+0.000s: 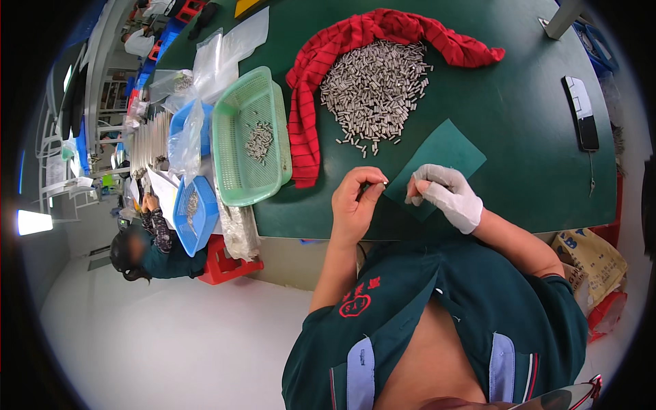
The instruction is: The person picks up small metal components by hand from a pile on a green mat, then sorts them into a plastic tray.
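Observation:
My left hand [357, 203] is bare and closed in a pinch over the near edge of the table. A small metal cylinder [385, 182], only its tip showing, sticks out between its thumb and finger. Close by on the right, my right hand [447, 197] wears a white glove with bare fingertips. Its fingers are curled together, and what they hold, if anything, is hidden. Under the right hand lies a green sheet [447, 152]. Beyond both hands is a heap of short silver metal cylinders [376, 89], bordered by a rolled red checked cloth [305, 130].
A green plastic basket [222, 147] with some metal cylinders stands left of the cloth. Blue baskets [208, 225] and clear plastic bags [249, 34] lie farther left. A phone [581, 113] rests at the right. Another person [164, 246] sits at the left beside a red stool [229, 263].

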Available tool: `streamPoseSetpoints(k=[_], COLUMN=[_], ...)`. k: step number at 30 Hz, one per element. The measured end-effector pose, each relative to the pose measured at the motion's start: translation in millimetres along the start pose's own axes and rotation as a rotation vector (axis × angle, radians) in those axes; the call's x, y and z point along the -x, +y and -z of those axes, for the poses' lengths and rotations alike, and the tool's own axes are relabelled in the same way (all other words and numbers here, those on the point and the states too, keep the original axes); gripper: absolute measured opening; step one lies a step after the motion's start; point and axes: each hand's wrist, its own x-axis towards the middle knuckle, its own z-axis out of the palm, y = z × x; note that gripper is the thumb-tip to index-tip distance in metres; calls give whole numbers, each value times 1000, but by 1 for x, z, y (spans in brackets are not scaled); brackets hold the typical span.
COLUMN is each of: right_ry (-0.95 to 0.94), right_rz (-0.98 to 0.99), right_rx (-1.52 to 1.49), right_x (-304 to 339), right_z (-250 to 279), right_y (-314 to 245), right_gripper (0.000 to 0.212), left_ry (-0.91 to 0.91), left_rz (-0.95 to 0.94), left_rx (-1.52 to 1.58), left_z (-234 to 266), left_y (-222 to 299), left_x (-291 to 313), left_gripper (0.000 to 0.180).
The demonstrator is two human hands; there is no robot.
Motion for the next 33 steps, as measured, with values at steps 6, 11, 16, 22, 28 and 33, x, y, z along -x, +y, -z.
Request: streamPoseSetpoints(k=[6,11,16,22,28,33], right_ry=[75,138,194,29,17,20], right_rz=[79,161,-88,-163,-142,-140], right_rx=[-90,-198,-37,28,84,96], right_x=[-4,-9,-13,-20,-21,-22], right_z=[2,4,-3,0,-1,-2], right_y=[5,-6,-25,-22,-19,-19], right_gripper=[43,39,16,25,22,20], left_ry=[-18,-77,134,120,129,115], left_rz=[57,125,101,-158,-253,-317], left_rx=[-243,-460,236,77,-159,-258], left_z=[-5,-9,-17,-16,-17,-18], left_y=[5,6,13,23,26,30], left_x=[-4,-6,-4,-13,-15,-17], left_gripper=[16,19,16,18,17,17])
